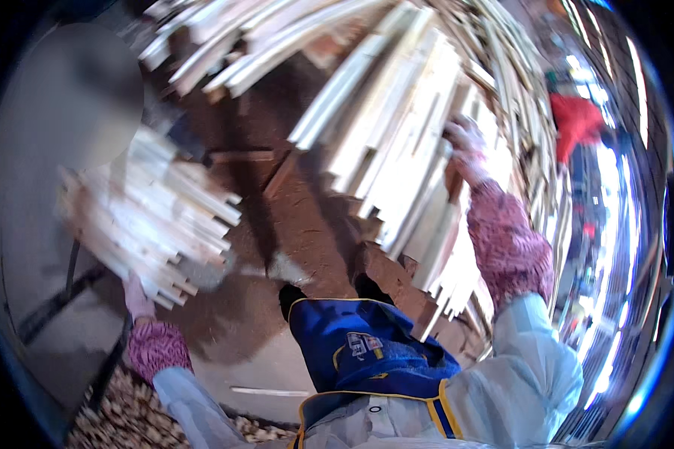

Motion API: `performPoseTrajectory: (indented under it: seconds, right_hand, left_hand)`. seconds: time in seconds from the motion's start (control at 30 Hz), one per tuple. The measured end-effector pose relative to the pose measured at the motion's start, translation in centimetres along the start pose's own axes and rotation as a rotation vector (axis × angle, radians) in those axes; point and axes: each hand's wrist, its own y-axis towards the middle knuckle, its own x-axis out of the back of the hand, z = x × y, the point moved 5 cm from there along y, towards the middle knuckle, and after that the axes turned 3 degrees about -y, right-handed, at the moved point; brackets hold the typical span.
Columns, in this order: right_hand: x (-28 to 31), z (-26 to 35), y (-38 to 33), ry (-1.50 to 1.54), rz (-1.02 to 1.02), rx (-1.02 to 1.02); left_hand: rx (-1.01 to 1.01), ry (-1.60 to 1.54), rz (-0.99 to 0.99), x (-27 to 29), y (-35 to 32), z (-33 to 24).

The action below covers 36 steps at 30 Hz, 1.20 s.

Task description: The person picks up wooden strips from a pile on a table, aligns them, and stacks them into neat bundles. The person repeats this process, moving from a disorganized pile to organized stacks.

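Observation:
My right hand point(468, 150), in a light glove below a pink patterned sleeve cover, reaches over a large pile of pale wooden strips point(397, 112). Its fingers are bent around strips at the pile's right side, somewhat smeared by motion. At the lower left, my left hand point(137, 299) touches the near edge of a smaller stack of wooden strips point(157, 213). That stack lies fanned, its ends uneven toward the right. The fingers of my left hand are mostly hidden at the stack's edge, so their grip cannot be made out.
A grey rounded panel point(82, 97) stands at the far left. Brown floor point(292, 217) shows between the stacks, with a loose strip point(269, 391) nearer me. Wood chips point(120, 408) lie at the lower left. Something red point(574, 123), blurred, is at the far right.

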Motion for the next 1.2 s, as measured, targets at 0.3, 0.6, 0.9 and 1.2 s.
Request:
performPoseTrajectory:
  seconds: [0.3, 0.6, 0.9, 1.2]
  right_hand:
    - [-1.9, -2.5, 3.9, -0.074, 0.224, -0.472]
    - [4.9, 3.8, -8.4, 1.488, 0.169, -0.588]
    - [8.4, -15.3, -33.1, 1.227, -0.300, -1.383]
    - [8.1, -30.2, -65.5, -0.100, 0.338, -1.580]
  left_hand:
    - [-0.164, 0.881, -0.381, 8.2, -4.5, -4.3]
    - [-1.024, 0.865, -0.015, -21.9, -33.5, -5.5]
    - [-0.884, 1.452, 0.920, -55.4, -47.3, 15.4]
    - [-0.784, 1.574, 0.169, -57.9, -39.0, 8.3]
